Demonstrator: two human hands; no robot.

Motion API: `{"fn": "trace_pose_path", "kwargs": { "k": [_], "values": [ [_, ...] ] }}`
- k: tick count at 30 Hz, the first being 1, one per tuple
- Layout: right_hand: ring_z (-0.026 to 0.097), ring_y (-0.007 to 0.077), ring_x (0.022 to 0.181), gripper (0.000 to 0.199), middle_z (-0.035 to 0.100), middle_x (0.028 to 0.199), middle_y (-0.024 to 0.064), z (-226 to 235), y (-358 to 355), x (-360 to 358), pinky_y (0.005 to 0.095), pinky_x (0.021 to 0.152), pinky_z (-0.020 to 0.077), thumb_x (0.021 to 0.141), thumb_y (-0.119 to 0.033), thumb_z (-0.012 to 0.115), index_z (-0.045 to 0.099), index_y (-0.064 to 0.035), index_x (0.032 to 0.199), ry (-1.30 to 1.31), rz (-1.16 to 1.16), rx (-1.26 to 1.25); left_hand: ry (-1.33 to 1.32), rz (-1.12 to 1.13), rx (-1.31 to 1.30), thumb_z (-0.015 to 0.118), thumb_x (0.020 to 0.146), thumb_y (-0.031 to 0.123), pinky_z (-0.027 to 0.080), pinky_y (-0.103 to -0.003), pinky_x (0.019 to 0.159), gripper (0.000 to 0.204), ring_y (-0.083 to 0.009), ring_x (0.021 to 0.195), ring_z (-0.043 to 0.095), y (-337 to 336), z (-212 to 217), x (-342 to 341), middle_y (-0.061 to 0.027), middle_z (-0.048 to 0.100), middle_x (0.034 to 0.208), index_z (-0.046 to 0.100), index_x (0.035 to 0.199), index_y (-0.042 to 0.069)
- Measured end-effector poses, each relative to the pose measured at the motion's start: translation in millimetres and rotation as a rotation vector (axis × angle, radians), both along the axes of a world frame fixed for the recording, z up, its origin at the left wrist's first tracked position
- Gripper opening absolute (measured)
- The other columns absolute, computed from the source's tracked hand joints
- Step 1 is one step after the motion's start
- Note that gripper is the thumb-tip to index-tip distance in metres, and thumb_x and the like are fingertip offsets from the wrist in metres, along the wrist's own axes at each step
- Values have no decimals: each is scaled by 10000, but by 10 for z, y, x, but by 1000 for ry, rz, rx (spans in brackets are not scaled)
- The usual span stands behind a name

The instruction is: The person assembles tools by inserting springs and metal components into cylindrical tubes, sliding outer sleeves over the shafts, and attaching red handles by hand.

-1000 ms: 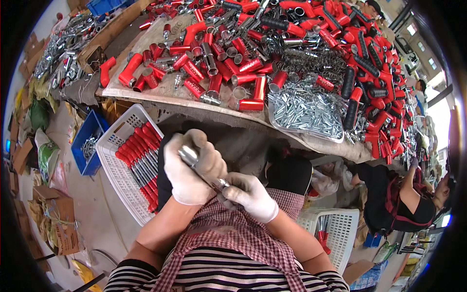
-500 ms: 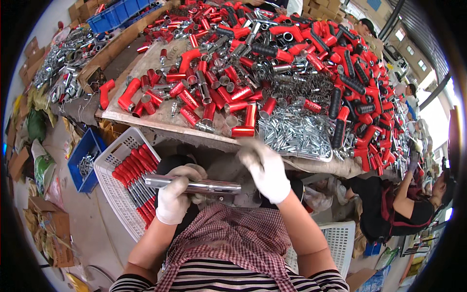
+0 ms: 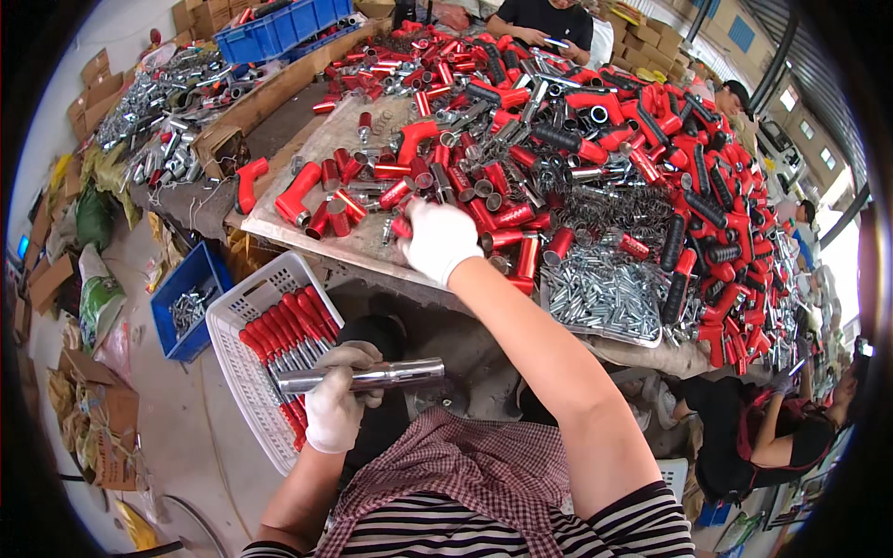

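Observation:
My left hand [image 3: 337, 405], in a white glove, is closed around the middle of a shiny chrome tube [image 3: 402, 373]. The tube lies level above my lap and has a narrower section to the right. Stretched out to the table's near edge is my right hand [image 3: 445, 244], also gloved. Its fingers are closed on a short red metal tube [image 3: 401, 226], mostly hidden under the glove. More red tubes [image 3: 513, 216] lie just beyond and right of that hand. A small silver fitting [image 3: 385, 234] sits beside the fingertips.
Red pistol-shaped handles [image 3: 714, 200] with black grips pile up at the right. A clear tray [image 3: 605, 298] holds small metal pins near the table edge. Red-handled tools fill a white basket [image 3: 233, 365] at my left, beside a blue bin [image 3: 177, 321]. Other people sit around.
My right hand has moved from beside the chrome tube up and forward to the red tubes on the table. My left hand still holds the chrome tube. The view has shifted slightly.

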State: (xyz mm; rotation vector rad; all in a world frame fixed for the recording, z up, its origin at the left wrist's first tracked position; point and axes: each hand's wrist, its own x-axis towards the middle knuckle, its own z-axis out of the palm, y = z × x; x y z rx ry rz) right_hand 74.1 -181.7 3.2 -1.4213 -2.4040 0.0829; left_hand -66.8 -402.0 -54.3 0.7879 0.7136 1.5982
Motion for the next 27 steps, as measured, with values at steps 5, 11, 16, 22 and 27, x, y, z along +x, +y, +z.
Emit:
{"fn": "trace_pose_path", "kwargs": {
  "k": [5,11,16,22,27],
  "values": [
    [656,410,925,449,674,997,222,339,-167,385,435,842,528,843,-241,667,547,-38,1225,675,32,126,-6,119,47,627,882,336,476,-316,602,362,-206,729,592,32,93,15,-173,564,1080,607,994,-7],
    [642,198,977,436,630,1115,136,-15,-1416,934,318,859,514,920,-203,645,529,28,1271,996,46,-418,37,49,135,633,896,456,474,-323,601,411,-225,759,589,60,128,181,-144,528,1122,564,1064,87],
    [664,197,900,508,624,1100,142,-160,-1893,907,314,803,548,943,-272,649,480,37,1309,1432,8,-510,-92,-99,69,612,902,497,462,-316,619,424,-228,827,577,78,157,431,-136,539,1189,559,1087,119],
    [690,257,795,425,647,1102,150,-196,-2104,1058,311,731,550,932,-247,650,520,5,1248,1016,-18,-45,-219,-302,-93,588,900,520,493,-325,596,468,-270,779,613,52,320,629,-208,543,1222,540,1064,84],
    [671,327,681,236,663,854,156,-97,-2126,1351,354,595,526,949,-238,612,598,-14,1021,696,7,64,-262,-520,-182,521,947,462,567,-377,612,467,-368,807,676,132,336,714,-312,517,1296,511,1075,12]
  ]
}}
